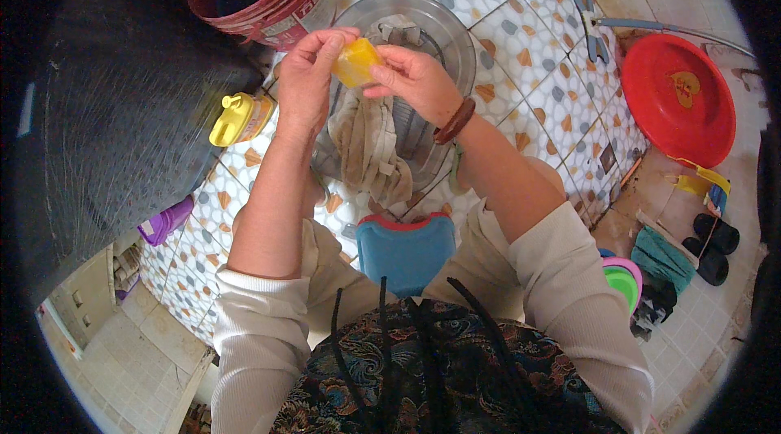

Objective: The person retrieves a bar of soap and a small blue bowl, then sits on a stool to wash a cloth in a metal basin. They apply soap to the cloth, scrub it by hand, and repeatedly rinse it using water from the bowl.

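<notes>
A yellow block, seemingly a bar of soap (pixel 356 63), is held up between my two hands. My left hand (pixel 310 71) pinches its left edge with thumb and fingers. On its right edge are the thumb and fingers of my right hand (pixel 421 80), whose wrist wears a brown bracelet (pixel 455 121). Below them stands a grey translucent plastic basin (pixel 462 37). A beige cloth (pixel 365 147) hangs over the basin's near rim, and part of its upper end is hidden by my hands. Ridges, perhaps of a washboard (pixel 410 123), show inside the basin.
A red bucket (pixel 262 25) stands at the upper left, close to a yellow bottle (pixel 241 119). A blue plastic stool (pixel 407 254) shows between my legs. To the right are a red basin (pixel 677 101), a floor squeegee or mop head (pixel 590 25) and black slippers (pixel 712 248).
</notes>
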Available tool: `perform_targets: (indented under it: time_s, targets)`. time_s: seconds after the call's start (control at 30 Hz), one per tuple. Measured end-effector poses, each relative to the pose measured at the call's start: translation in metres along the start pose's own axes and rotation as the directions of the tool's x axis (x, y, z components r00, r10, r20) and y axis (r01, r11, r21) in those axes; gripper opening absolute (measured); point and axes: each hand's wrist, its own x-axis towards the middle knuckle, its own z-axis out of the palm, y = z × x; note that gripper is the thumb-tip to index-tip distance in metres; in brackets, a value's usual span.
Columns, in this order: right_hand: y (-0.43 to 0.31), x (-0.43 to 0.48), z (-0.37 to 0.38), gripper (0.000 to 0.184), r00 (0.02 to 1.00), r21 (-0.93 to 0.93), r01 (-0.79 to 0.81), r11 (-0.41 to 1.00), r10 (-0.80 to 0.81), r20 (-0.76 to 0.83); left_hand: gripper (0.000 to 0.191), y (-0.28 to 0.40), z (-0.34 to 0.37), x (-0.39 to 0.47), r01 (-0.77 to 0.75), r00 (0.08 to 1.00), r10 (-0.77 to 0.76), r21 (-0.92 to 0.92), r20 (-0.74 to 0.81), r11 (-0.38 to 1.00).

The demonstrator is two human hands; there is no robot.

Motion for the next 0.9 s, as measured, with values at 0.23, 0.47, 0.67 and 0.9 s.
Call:
perform_targets:
  time_s: [0.23, 0.47, 0.67, 0.9]
  targets:
    - [-0.003, -0.002, -0.003, 0.036, 0.928, -0.437, 0.138, 0.889, -0.27, -0.257, 0.028, 0.011, 0.01, -0.003, 0.257, 0.967, -0.256, 0.019, -0.008, 0.966]
    - [-0.01, -0.004, -0.001, 0.031, 0.952, -0.455, 0.166, 0.875, -0.262, -0.156, 0.026, 0.006, -0.002, -0.002, 0.259, 0.966, -0.258, -0.124, 0.02, 0.958]
    - [-0.008, -0.001, -0.009, 0.031, 0.971, -0.275, 0.181, 0.944, -0.216, -0.102, 0.023, 0.002, -0.006, 0.001, 0.241, 0.971, -0.239, -0.152, 0.025, 0.959]
    - [-0.015, -0.001, -0.008, 0.032, 0.985, -0.109, 0.078, 0.991, -0.094, -0.148, 0.026, 0.003, -0.001, -0.001, 0.231, 0.973, -0.232, -0.138, 0.008, 0.963]
